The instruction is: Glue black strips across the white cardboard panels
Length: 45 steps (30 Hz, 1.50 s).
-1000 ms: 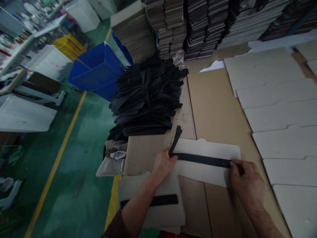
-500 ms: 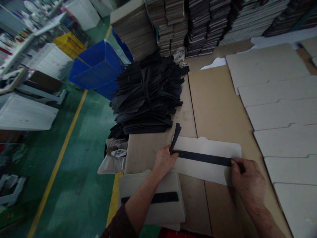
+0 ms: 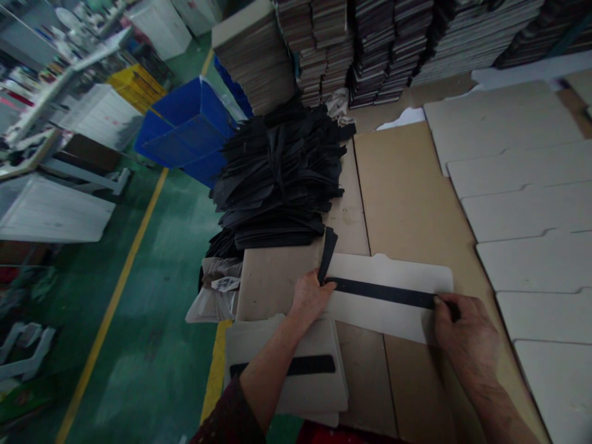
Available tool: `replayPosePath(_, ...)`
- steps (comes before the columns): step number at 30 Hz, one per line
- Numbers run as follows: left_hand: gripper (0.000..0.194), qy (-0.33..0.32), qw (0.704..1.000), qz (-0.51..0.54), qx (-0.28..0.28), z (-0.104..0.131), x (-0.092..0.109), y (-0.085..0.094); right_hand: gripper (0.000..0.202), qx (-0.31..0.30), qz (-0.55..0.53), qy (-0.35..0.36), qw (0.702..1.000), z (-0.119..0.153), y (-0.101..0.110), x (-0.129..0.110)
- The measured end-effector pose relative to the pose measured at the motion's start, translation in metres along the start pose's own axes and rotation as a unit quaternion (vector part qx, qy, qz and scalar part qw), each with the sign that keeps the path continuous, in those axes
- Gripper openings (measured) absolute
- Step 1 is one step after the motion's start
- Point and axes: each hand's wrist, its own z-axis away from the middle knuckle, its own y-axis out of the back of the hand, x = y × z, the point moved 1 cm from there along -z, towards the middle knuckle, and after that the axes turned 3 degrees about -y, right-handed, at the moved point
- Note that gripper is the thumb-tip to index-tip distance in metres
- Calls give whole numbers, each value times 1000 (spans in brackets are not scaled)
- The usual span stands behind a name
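Note:
A long black strip [image 3: 383, 291] lies lengthwise across a pale board [image 3: 407, 274] with a small tab on its far edge. My left hand [image 3: 311, 297] is closed at the strip's left end, and more black strips [image 3: 328, 250] stick up out of its grip. At the opposite end, my right hand [image 3: 465, 330] pinches the strip between thumb and fingers near the board's right edge. Below my left forearm sits a small stack of pale boards [image 3: 319, 394], its top one bearing a black strip [image 3: 312, 365] partly hidden by that arm.
Tied black strips [image 3: 277, 172] form a large pile beyond my left hand. Overlapping pale boards [image 3: 541, 265] cover the right side of the table. Stacked boards [image 3: 324, 49] stand at the back; a blue bin [image 3: 180, 123] is beyond the table's left side.
The view has shifted slightly, moving the scene a little rightward. Both hands keep their hold on the strip, and the loose strips in my left hand stand slightly more upright.

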Motion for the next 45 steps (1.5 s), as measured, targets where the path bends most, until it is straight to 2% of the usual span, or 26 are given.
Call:
replayPosePath(23, 29, 7, 1000, -30, 8, 2, 0, -4, 23, 6, 12, 4, 1000, 1, -2, 3)
replayPosePath(28, 37, -4, 998, -45, 45, 4, 3, -3, 24, 1, 12, 0, 1000, 2, -1, 0)
replayPosePath(33, 10, -43, 995, -87, 23, 10, 12, -7, 26, -29, 23, -11, 999, 2, 1, -8)
replayPosePath(40, 18, -56, 995, -85, 12, 8, 18, -12, 31, -97, -9, -22, 995, -6, 4, -5)
replayPosePath(45, 18, -51, 997, -66, -1, 3, 15, -12, 37, -135, -38, -50, 989, -10, -2, 3)
